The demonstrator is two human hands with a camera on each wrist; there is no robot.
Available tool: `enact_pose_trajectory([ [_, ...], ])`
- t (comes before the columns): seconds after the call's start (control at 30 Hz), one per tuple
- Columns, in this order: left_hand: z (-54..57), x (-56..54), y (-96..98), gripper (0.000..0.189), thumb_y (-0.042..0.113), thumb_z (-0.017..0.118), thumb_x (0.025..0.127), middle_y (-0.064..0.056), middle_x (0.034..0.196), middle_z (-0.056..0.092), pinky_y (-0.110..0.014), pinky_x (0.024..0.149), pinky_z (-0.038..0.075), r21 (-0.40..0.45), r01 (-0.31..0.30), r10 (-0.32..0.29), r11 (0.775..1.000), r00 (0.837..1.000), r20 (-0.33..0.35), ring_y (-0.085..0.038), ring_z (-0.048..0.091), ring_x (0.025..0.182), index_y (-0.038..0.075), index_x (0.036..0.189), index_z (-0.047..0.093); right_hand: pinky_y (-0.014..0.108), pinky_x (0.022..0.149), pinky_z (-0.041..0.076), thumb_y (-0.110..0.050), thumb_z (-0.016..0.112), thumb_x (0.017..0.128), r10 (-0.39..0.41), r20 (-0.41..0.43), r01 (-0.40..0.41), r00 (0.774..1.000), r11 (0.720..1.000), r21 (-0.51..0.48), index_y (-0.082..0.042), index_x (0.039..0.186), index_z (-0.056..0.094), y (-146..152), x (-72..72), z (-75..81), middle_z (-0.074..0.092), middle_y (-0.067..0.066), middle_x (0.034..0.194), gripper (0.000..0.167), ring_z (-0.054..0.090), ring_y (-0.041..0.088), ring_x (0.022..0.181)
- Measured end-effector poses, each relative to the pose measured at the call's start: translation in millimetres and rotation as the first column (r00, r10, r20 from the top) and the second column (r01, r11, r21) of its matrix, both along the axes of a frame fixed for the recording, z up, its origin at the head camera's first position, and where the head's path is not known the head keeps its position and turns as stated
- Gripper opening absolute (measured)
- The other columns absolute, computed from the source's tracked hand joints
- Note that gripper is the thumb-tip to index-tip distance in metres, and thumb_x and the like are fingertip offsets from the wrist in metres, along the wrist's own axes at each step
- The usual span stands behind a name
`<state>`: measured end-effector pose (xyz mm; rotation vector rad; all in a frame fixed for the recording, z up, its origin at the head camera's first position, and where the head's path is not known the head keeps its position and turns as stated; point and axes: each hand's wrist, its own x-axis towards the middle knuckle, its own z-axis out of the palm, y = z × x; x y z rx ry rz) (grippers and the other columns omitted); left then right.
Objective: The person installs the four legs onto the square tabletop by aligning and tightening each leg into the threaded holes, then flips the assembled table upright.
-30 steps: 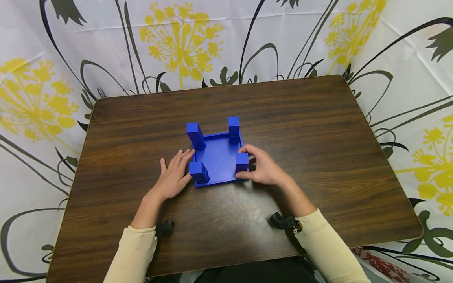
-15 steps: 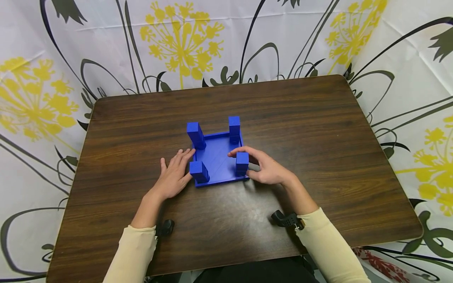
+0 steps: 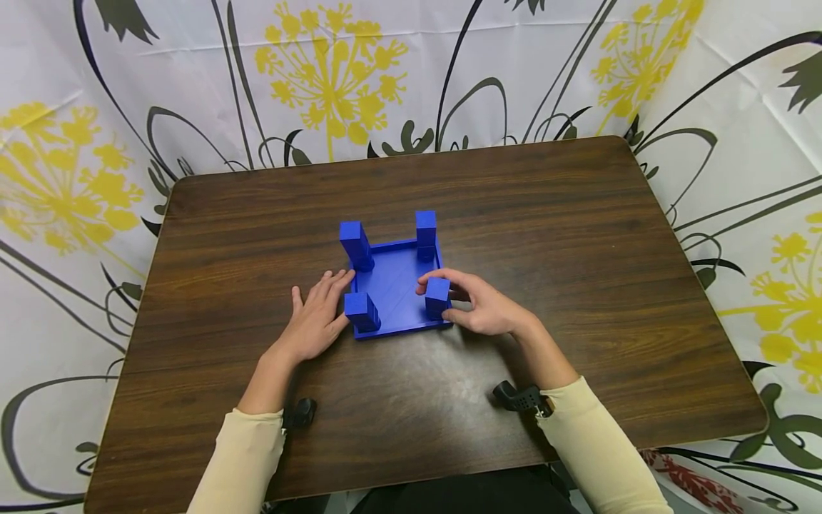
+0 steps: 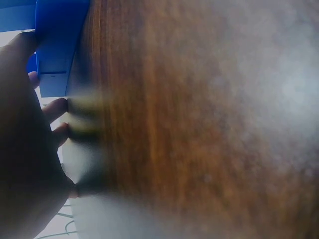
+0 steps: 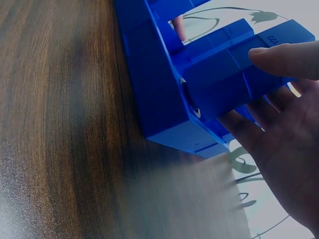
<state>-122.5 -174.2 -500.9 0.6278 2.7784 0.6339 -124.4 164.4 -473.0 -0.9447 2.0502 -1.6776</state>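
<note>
A shallow blue square tray (image 3: 399, 289) lies on the table with blue posts standing in its corners. My right hand (image 3: 486, 307) grips the near right post (image 3: 438, 296), thumb on the near side and fingers round behind. In the right wrist view this post (image 5: 219, 82) leans, and a light gap shows along its base at the tray's corner. Flat beside the tray's left wall rests my left hand (image 3: 312, 321), its fingers straight and fingertips right at the rim. The near left post (image 3: 362, 311) is close to its thumb.
The far left post (image 3: 355, 245) and far right post (image 3: 425, 234) rise from the tray's back corners, taller than its low walls. Under everything is a brown wood-grain table (image 3: 578, 250). A flower-patterned cloth (image 3: 514, 64) hangs behind and at both sides.
The right hand loosened from the near right post, its fingers reaching inward over the tray, then took hold again. That post now tilts slightly left. The left hand has stayed in place.
</note>
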Motion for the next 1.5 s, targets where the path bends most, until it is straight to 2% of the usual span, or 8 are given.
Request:
enact_pose_trajectory([
  [0.4,0.3,0.1,0.4,0.066,0.045,0.046,0.102,-0.009,0.161,0.02,-0.074,0.104,-0.006,-0.005,-0.008,0.008,1.0,1.0,0.0,-0.032,0.008,0.149,0.027,0.158,0.015,0.047,0.103,0.041,0.007,0.067,0.084,-0.07,0.025,0.068,0.997,0.996,0.063,-0.014,0.132,0.052,-1.7,2.6,2.0,0.055,0.013,0.134,0.054,0.051,0.02,0.124],
  [0.57,0.2,0.0,0.4,0.066,0.045,0.046,0.102,-0.009,0.161,0.019,-0.074,0.103,-0.007,-0.004,-0.005,0.005,1.0,1.0,0.003,-0.033,0.007,0.149,0.027,0.158,0.015,0.047,0.099,0.044,0.003,0.07,0.085,-0.103,0.056,0.098,0.993,0.99,0.098,-0.015,0.127,0.053,-2.5,3.9,3.7,0.053,0.012,0.131,0.049,0.055,0.022,0.114],
  [0.67,-0.2,0.1,0.4,0.066,0.045,0.045,0.102,-0.009,0.162,0.019,-0.074,0.103,-0.007,-0.001,-0.005,0.005,1.0,1.0,0.007,-0.033,0.007,0.149,0.027,0.158,0.014,0.046,0.097,0.046,0.002,0.073,0.084,-0.125,0.066,0.118,0.99,0.988,0.1,-0.014,0.124,0.054,-2.9,4.4,4.2,0.055,0.009,0.126,0.047,0.058,0.023,0.108],
  [0.93,-1.5,0.2,-0.3,0.065,0.045,0.045,0.103,-0.009,0.162,0.019,-0.074,0.103,-0.006,-0.002,-0.005,0.005,1.0,1.0,-0.005,-0.033,0.008,0.149,0.027,0.158,0.015,0.045,0.095,0.048,0.007,0.075,0.08,-0.169,0.057,0.163,0.984,0.982,0.101,-0.005,0.12,0.054,-6.8,4.3,3.6,0.057,0.013,0.121,0.047,0.056,0.025,0.109],
  [1.13,-0.7,-0.4,0.2,0.066,0.042,0.046,0.102,-0.009,0.162,0.019,-0.074,0.103,-0.007,-0.004,-0.002,0.002,1.0,1.0,0.0,-0.032,0.007,0.149,0.027,0.158,0.014,0.045,0.093,0.049,0.007,0.075,0.08,-0.188,0.03,0.183,0.982,0.975,0.126,-0.002,0.116,0.056,-9.0,11.5,28.8,0.061,0.013,0.105,0.042,0.058,0.023,0.102],
  [1.3,-0.7,-0.2,0.0,0.066,0.042,0.046,0.103,-0.009,0.162,0.018,-0.074,0.103,-0.007,-0.004,0.001,-0.001,1.0,1.0,0.005,-0.033,0.007,0.149,0.027,0.158,0.014,0.045,0.092,0.049,0.003,0.076,0.08,-0.207,-0.003,0.205,0.978,0.968,0.144,-0.003,0.114,0.057,-10.5,16.4,40.9,0.062,0.014,0.107,0.04,0.058,0.023,0.103],
  [1.33,-0.6,-0.2,0.0,0.066,0.042,0.046,0.103,-0.009,0.162,0.018,-0.074,0.103,-0.007,-0.004,0.001,-0.001,1.0,1.0,0.005,-0.032,0.007,0.149,0.027,0.158,0.014,0.046,0.091,0.049,0.003,0.077,0.08,-0.212,-0.004,0.211,0.977,0.967,0.145,-0.003,0.114,0.057,-10.8,16.7,40.9,0.063,0.014,0.107,0.04,0.059,0.023,0.103],
  [1.5,-0.1,0.2,0.1,0.066,0.044,0.045,0.103,-0.009,0.162,0.019,-0.074,0.103,-0.007,0.001,-0.001,0.001,1.0,1.0,0.002,-0.032,0.007,0.149,0.027,0.158,0.014,0.042,0.086,0.051,-0.007,0.081,0.079,-0.24,-0.043,0.244,0.97,0.959,0.144,-0.008,0.114,0.058,-8.7,8.1,11.8,0.065,0.005,0.104,0.042,0.061,0.019,0.1],
])
